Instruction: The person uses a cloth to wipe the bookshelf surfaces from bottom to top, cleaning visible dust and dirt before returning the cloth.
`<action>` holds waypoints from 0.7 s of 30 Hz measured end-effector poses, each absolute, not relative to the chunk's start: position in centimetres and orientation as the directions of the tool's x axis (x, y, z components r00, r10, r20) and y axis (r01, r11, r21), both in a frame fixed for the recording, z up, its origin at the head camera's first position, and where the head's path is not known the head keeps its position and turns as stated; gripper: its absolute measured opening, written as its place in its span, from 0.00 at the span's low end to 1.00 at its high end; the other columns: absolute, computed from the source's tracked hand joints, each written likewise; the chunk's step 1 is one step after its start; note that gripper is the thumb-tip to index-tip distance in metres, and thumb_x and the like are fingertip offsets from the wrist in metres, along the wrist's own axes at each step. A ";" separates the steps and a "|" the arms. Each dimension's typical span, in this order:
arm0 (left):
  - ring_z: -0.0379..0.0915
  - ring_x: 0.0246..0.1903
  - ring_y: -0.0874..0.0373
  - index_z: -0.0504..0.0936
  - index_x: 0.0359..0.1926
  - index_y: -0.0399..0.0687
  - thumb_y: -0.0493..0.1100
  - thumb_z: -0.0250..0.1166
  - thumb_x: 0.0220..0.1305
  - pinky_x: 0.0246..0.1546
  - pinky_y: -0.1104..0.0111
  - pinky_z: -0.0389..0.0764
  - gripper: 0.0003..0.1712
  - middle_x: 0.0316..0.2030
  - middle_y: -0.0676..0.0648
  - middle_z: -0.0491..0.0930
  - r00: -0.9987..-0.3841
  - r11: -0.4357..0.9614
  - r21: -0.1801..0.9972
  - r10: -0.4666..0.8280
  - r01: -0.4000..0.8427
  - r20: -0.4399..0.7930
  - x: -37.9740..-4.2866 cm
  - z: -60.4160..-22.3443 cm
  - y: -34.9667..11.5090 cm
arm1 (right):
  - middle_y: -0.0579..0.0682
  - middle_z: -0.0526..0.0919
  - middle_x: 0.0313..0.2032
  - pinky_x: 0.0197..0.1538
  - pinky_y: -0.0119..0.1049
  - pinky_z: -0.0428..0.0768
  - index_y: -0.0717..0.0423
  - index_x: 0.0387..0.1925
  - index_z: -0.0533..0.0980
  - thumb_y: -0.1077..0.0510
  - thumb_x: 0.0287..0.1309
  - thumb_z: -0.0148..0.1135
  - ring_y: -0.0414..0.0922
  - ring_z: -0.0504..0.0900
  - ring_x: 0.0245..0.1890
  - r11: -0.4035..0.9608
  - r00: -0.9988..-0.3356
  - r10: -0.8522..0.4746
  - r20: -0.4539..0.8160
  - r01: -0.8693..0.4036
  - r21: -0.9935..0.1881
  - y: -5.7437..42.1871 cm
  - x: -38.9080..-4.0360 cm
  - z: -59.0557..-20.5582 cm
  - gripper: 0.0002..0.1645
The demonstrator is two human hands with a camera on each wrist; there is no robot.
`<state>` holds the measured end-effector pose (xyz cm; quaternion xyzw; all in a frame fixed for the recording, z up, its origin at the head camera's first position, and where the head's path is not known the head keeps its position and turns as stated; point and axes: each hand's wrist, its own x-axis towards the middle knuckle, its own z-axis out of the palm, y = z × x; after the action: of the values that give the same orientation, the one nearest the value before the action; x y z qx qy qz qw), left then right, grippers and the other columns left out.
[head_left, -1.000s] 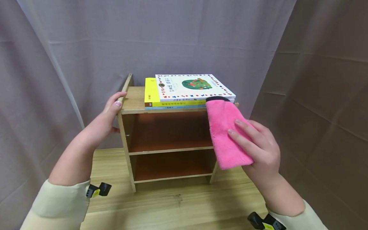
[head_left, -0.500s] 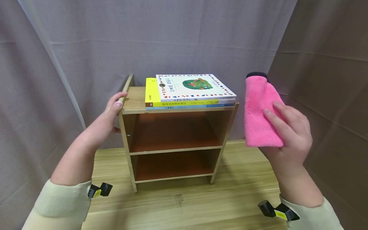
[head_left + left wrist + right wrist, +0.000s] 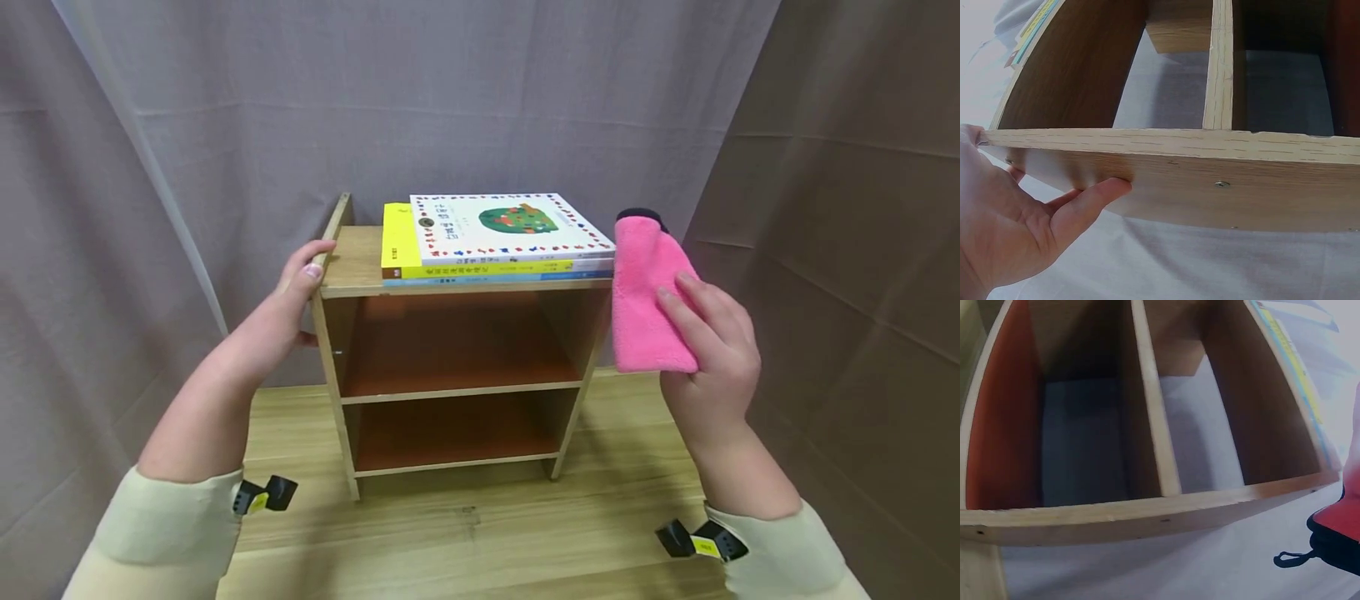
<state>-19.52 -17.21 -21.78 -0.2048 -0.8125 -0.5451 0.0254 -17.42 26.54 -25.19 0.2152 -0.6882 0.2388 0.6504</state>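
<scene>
A small wooden shelf (image 3: 461,391) stands on the floor with a stack of books (image 3: 513,229) flat on its top board. My left hand (image 3: 281,304) grips the upper left side panel (image 3: 333,221). In the left wrist view, fingers (image 3: 1094,200) of that hand press on the panel's outer face. My right hand (image 3: 712,358) holds a folded pink cloth (image 3: 648,300) with a black edge. The cloth overlaps the shelf's upper right corner in the head view. At the right border of the right wrist view, its black trim and loop (image 3: 1294,559) show; the right hand's thumb is hidden.
Two open compartments face me, with reddish-brown boards (image 3: 457,346) inside. Grey curtains (image 3: 480,100) hang close behind and at both sides. The floor (image 3: 420,542) has a light wood pattern.
My right hand has swung the cloth from in front of the shelf's right corner out to the right, then partly back left to the shelf's right side. The left hand stays at the panel.
</scene>
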 end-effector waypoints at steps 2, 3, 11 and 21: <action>0.49 0.67 0.40 0.41 0.76 0.66 0.67 0.31 0.75 0.50 0.38 0.71 0.34 0.72 0.40 0.43 -0.916 0.319 0.878 0.304 0.358 0.263 -19.5 -21.8 -17.1 | 0.56 0.84 0.52 0.64 0.43 0.73 0.54 0.47 0.86 0.45 0.66 0.62 0.59 0.79 0.55 0.794 -0.079 -0.003 0.997 -0.606 -0.046 26.5 -17.9 -25.7 0.19; 0.49 0.67 0.41 0.41 0.76 0.66 0.67 0.30 0.75 0.50 0.39 0.71 0.34 0.71 0.41 0.43 -0.917 0.321 0.878 0.301 0.356 0.262 -19.5 -21.8 -17.1 | 0.56 0.84 0.52 0.65 0.44 0.72 0.53 0.48 0.86 0.45 0.67 0.61 0.58 0.79 0.57 0.793 -0.085 -0.010 0.996 -0.607 -0.044 26.4 -18.1 -26.0 0.20; 0.47 0.68 0.43 0.41 0.76 0.67 0.67 0.31 0.75 0.50 0.39 0.71 0.34 0.73 0.44 0.40 -0.919 0.317 0.882 0.298 0.349 0.257 -19.5 -21.8 -17.2 | 0.56 0.79 0.59 0.68 0.47 0.68 0.51 0.54 0.83 0.52 0.67 0.61 0.58 0.72 0.65 0.777 -0.132 -0.093 0.987 -0.629 -0.011 25.9 -19.6 -28.2 0.17; 0.50 0.66 0.40 0.41 0.76 0.67 0.67 0.31 0.75 0.50 0.40 0.72 0.34 0.73 0.43 0.40 -0.922 0.315 0.884 0.289 0.346 0.258 -19.7 -21.9 -17.2 | 0.55 0.74 0.65 0.71 0.51 0.63 0.51 0.60 0.79 0.74 0.50 0.60 0.61 0.64 0.69 0.761 -0.192 -0.150 0.970 -0.649 -0.011 25.3 -20.6 -30.1 0.34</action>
<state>-19.69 -17.20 -21.90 -0.1960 -0.8105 -0.5513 0.0261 -20.59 25.31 -30.08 0.2694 -0.7410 0.2168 0.5756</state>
